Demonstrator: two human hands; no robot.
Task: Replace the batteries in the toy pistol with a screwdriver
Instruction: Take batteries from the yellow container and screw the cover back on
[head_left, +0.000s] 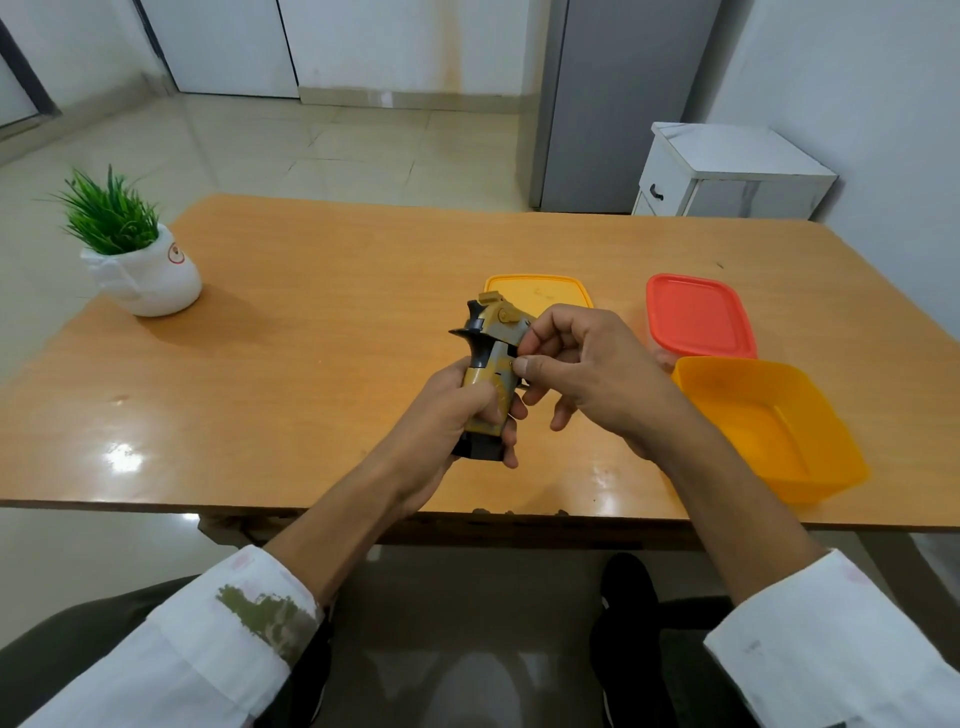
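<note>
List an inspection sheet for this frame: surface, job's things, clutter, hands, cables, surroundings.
Surface: wooden table, glossy, with light glare near the front edge.
Job's things: toy pistol held above the table; no screwdriver or batteries seen.
Clutter: open orange container at the right; red-lidded container behind it; orange lid lying flat beyond the pistol; potted plant at the far left.
Hands: left hand grips the pistol's handle; right hand has its fingers curled at the pistol's side, and what they pinch cannot be told.
Cables: nothing seen.
Surroundings: tiled floor, white cabinet beyond the table's right corner.
</note>
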